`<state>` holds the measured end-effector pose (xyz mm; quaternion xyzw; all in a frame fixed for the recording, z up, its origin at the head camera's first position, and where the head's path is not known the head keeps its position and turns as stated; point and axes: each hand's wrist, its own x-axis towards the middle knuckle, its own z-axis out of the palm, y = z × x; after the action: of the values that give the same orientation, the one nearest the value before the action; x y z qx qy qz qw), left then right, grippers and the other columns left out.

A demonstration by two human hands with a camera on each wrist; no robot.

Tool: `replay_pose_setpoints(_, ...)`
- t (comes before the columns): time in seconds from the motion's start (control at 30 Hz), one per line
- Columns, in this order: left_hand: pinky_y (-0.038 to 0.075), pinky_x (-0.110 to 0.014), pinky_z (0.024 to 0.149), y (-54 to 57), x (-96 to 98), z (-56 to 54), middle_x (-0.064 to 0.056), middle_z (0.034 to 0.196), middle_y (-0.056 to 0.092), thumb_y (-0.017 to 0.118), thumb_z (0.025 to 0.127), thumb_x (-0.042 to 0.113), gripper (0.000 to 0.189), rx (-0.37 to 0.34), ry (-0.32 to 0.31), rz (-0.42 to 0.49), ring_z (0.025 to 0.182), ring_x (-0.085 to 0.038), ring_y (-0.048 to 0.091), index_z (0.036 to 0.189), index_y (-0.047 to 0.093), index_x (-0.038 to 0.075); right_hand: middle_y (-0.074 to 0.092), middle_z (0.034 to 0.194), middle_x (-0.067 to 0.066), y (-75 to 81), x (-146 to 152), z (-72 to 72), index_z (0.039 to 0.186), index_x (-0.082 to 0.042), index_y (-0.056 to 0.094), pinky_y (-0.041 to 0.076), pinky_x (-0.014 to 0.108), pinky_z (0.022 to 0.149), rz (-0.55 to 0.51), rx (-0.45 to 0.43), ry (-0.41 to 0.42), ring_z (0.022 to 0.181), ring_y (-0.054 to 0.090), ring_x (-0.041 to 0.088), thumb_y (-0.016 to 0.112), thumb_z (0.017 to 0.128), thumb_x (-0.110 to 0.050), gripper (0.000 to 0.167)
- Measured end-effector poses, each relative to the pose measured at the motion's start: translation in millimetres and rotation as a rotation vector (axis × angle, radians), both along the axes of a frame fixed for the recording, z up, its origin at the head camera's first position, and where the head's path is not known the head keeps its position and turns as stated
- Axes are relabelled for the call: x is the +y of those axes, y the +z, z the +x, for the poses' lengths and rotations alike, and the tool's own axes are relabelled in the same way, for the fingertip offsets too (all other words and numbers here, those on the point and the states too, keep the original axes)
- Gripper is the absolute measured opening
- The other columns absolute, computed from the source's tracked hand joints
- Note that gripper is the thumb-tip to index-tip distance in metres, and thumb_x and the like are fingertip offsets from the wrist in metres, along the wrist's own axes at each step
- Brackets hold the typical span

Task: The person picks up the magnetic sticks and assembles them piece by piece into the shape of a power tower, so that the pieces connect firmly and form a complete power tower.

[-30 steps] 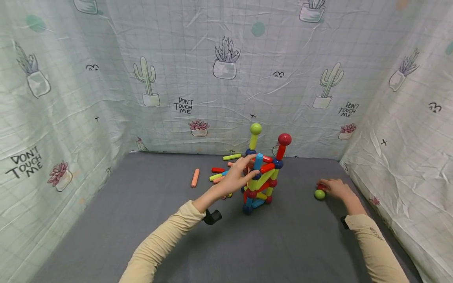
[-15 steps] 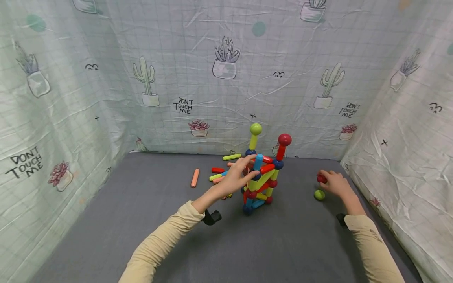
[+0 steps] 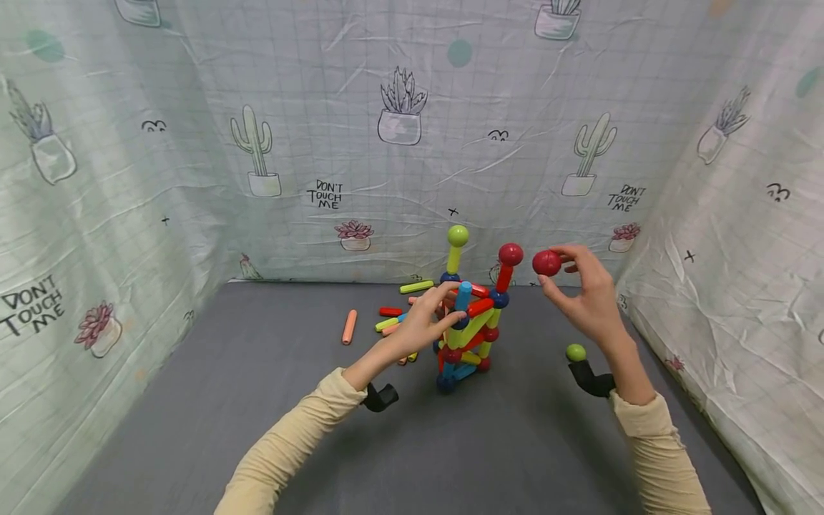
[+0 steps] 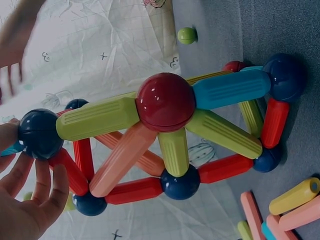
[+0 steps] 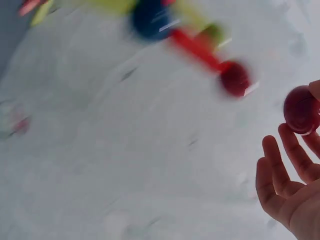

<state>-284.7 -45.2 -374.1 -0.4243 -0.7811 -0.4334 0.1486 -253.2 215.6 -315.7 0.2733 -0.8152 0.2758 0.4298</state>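
A tower (image 3: pixel 486 332) of coloured rods and balls stands on the grey table. My left hand (image 3: pixel 421 322) holds it at the near top corner, thumb and fingers about a navy ball (image 4: pixel 40 134) with a light-blue rod (image 3: pixel 464 295) upright on it. On two other top corners, a green rod carries a green ball (image 3: pixel 458 236) and a red rod carries a red ball (image 3: pixel 511 254). To the right of that red ball, my right hand (image 3: pixel 592 297) pinches a loose red ball (image 3: pixel 546 262) between thumb and fingertips, raised above the table.
Left of the tower lie several loose rods, among them an orange rod (image 3: pixel 350 327) and a green rod (image 3: pixel 416 287). A loose green ball (image 3: pixel 576 352) is on the table at the right, beside the black wrist mount (image 3: pixel 589 379). A printed cloth (image 3: pixel 399 179) hangs behind.
My right hand has picked the red ball off the table and moved it up and left towards the tower top. My left hand keeps its grip. The head view has shifted slightly.
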Motion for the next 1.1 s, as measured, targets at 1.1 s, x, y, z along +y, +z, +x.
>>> replay_pose_setpoints(1.1,0.051,-0.026,0.071,-10.7,-18.2,-13.8,-0.009,0.099,0.064,0.056,0.087,0.015,0.034,-0.020,-0.017,0.081,0.086,-0.017,0.061,0.119,0.050,0.006,0.059,0.101,0.014,-10.7,-41,-10.8,0.110,-0.001,0.057,0.041,0.019,0.072,-0.057,0.025,0.180,0.084,0.053,0.021,0.064,0.074,0.008,0.038)
